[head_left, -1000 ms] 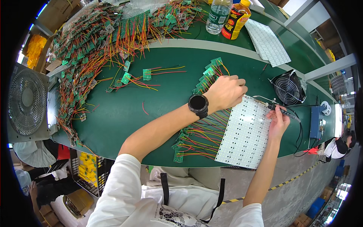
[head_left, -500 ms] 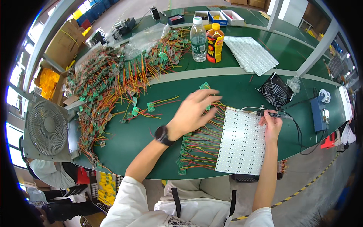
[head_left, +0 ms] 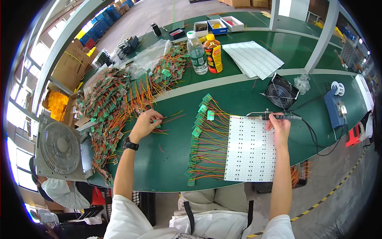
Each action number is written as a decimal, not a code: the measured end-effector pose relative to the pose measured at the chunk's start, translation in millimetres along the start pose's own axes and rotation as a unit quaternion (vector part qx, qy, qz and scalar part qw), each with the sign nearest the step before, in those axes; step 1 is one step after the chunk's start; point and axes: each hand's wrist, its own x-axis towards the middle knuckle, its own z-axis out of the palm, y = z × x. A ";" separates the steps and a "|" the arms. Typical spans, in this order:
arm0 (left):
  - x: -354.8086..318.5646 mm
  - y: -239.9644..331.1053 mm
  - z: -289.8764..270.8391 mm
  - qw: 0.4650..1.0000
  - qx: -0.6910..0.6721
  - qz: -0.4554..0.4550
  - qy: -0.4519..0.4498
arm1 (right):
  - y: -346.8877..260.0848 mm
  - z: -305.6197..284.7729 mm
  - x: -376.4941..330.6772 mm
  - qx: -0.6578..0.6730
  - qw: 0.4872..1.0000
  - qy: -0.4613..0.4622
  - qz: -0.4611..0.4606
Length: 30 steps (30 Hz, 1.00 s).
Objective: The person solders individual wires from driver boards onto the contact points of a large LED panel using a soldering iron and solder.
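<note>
- On green-topped table [head_left: 175, 171]: white LED panel [head_left: 250, 151], lying flat near the front edge, marked with rows of small dark spots.
- Along left side of panel: red and yellow wires [head_left: 207, 158], running out to a curved row of small green circuit boards [head_left: 192, 149], overlapping in places.
- Just inside upper part of that row: one separate green board [head_left: 210, 115], lying among the wires.
- In right hand [head_left: 278, 126], at upper right of panel: black-handled soldering iron [head_left: 284, 117], pinched between thumb and fingers, held nearly level and pointing left along the panel's top edge. Contact between tip and panel: cannot tell.
- At left hand [head_left: 146, 124], well apart from panel: fingers bent and drawn together beside loose red and yellow wires [head_left: 172, 116]. Grip on a wire or board: cannot tell, being covered by the hand.
- Just beyond left hand: large heap of wired circuit boards [head_left: 107, 93], spilling down to the table's left edge.
- Behind panel: black square fan [head_left: 279, 93], clear bottle [head_left: 197, 55], yellow-capped bottle [head_left: 213, 55] and stacked white panels [head_left: 254, 59].
- To right: blue soldering station [head_left: 333, 109], with white spool [head_left: 338, 88] at its top and black cable [head_left: 314, 139] nearby.
- At far left: grey fan [head_left: 60, 147], facing the table.
</note>
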 end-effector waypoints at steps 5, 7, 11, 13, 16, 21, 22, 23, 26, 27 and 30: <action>8.6 23.7 -13.0 0.990 0.022 -0.062 -0.125 | 2.9 1.2 0.4 0.022 1.000 -0.004 0.005; 12.4 29.2 -13.3 0.992 0.058 0.005 -0.108 | 2.2 1.0 0.9 0.019 1.000 -0.005 0.004; 16.1 57.5 -1.6 0.986 -0.001 0.127 0.104 | 1.5 3.4 1.5 0.032 0.999 0.011 -0.011; 15.6 84.0 6.0 0.989 -0.006 0.108 0.099 | 2.2 3.6 1.3 0.035 0.999 0.019 -0.022; 23.1 121.7 39.7 0.957 -0.272 0.043 0.088 | 2.9 1.8 -3.7 0.022 0.996 0.048 -0.069; 47.2 158.0 90.9 0.879 -0.471 0.063 -0.031 | 1.5 3.1 -6.6 0.006 0.994 0.057 -0.096; 51.6 165.2 96.2 0.866 -0.492 0.051 -0.070 | 0.0 2.8 -6.4 0.014 0.994 0.059 -0.086; 55.7 172.1 96.0 0.878 -0.464 0.045 -0.108 | -0.5 2.1 -6.0 0.021 0.995 0.061 -0.076; 66.8 177.2 111.0 0.898 -0.408 0.025 -0.166 | 2.3 -0.9 -3.0 0.034 0.996 0.068 -0.045; 69.6 174.5 122.5 0.895 -0.417 0.062 -0.146 | 2.7 -1.5 -2.7 0.030 0.996 0.070 -0.044; 75.4 169.7 139.6 0.885 -0.436 0.110 -0.124 | 3.4 1.6 -0.4 0.024 0.997 0.071 -0.036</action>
